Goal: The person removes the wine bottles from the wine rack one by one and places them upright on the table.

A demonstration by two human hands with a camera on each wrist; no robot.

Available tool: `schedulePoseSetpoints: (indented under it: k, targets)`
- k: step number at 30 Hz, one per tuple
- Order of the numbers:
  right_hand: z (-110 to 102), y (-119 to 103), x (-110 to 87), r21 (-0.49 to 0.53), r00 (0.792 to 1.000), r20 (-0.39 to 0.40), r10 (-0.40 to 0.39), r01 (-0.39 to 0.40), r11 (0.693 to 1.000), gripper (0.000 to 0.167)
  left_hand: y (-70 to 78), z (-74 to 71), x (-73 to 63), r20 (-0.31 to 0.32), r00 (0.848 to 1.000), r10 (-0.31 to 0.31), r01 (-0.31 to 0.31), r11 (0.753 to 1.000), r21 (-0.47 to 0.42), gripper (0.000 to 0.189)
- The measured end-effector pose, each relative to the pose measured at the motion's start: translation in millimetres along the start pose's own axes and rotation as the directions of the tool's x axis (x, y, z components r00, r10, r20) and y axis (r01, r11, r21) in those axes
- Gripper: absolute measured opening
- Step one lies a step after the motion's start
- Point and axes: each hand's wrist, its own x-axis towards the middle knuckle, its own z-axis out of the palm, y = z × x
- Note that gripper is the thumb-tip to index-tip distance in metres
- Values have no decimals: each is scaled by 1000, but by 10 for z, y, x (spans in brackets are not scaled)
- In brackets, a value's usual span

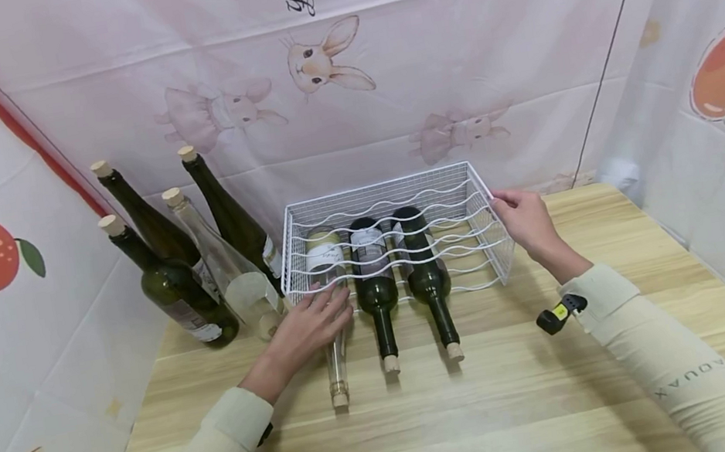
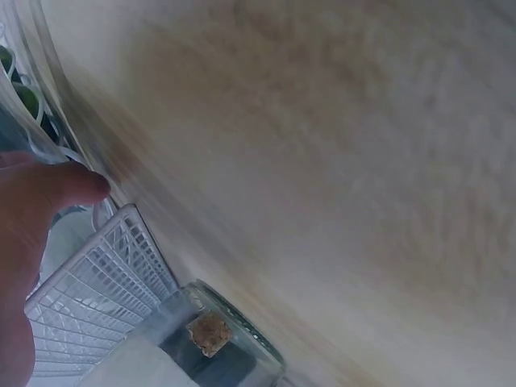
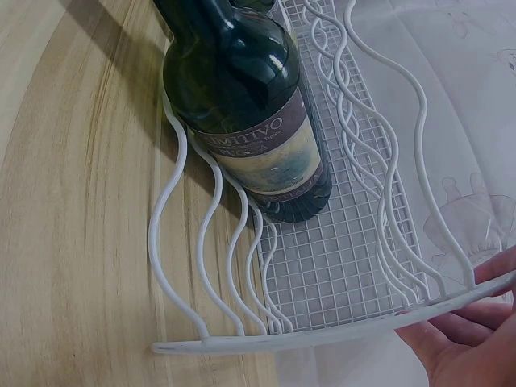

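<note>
A white wire rack [image 1: 498,237] with wavy bars stands at the back of the wooden table. Three corked bottles lie in it, necks toward the front: a clear glass bottle [image 1: 336,363] at the left and two dark green wine bottles [image 1: 379,301]. My left hand [image 1: 307,326] holds the clear bottle at its shoulder, by the rack's front left corner; its thumb [image 2: 76,184] shows against the glass, though part of the grip is hidden. At the opposite end, my right hand [image 1: 528,225] pinches the rack's right rim, fingers under the wire in the right wrist view.
Left of the rack stand several corked bottles: dark green ones [image 1: 189,314] and a clear one [image 1: 249,294] with a loose cork [image 2: 210,334] inside its base. A printed curtain [image 1: 427,91] hangs right behind the rack. Bare wooden tabletop [image 1: 476,420] extends in front.
</note>
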Motion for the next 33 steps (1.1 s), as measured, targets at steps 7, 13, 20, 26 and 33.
schedulePoseSetpoints:
  k: [7, 13, 20, 26, 33]
  targets:
    - [16, 0, -1, 17, 1000, 6, -1, 1, 1000, 43, 33, 19, 4, -29, 999, -29, 29, 999, -25, 68]
    - [21, -12, -7, 9, 1000, 9, 14, -14, 1000, 44, 40, -1, 1, -47, 998, -27, 26, 999, -35, 65]
    - [23, 1, 7, 13, 1000, 4, 10, -10, 1000, 45, 33, -29, 14, -73, 997, -35, 32, 999, -44, 60]
    - [23, -7, -2, 14, 1000, 11, 8, -8, 1000, 43, 55, -37, 7, -85, 996, -39, 34, 998, -54, 57]
    - [1, -28, -15, 5, 1000, 2, 8, -8, 1000, 45, 73, -40, 21, -197, 979, -47, 35, 997, -63, 44]
